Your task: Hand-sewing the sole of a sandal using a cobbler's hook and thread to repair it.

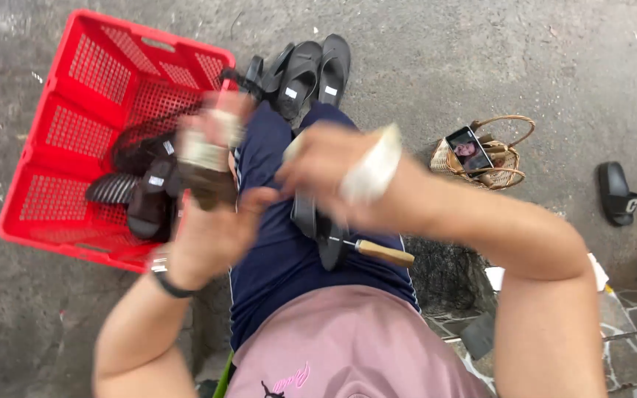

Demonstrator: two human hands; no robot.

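In the head view, a knife (369, 250) with a wooden handle is seen lying across the lap, on the dark blue cloth (274, 243), with its handle pointing right and its blade tucked under a black sandal sole (310, 221). It could slip off and fall to the ground, or a leg could be nicked, because it is only resting there and nothing holds it while both hands are busy above it. The picture is blurred around the hands, so the grip cannot be read finely. The left hand (211, 221) is curled closed around a dark sandal (204, 173) with a pale label, held up in front of the body, just right of the red basket (53, 96). The sandal could be dropped if the grip is loosened, since it is held in the air and not set on anything. The right hand (326, 173) is partly closed, and a white wrap (374, 173) is seen around it; whether anything is pinched in its fingers cannot be told from the blur. More black sandals (141, 195) lie in the basket on the left, and others (307, 70) are stacked on the ground at the far side. A small woven basket (506, 166) with a phone (468, 147) on it sits on the ground to the right, well apart from the hands.
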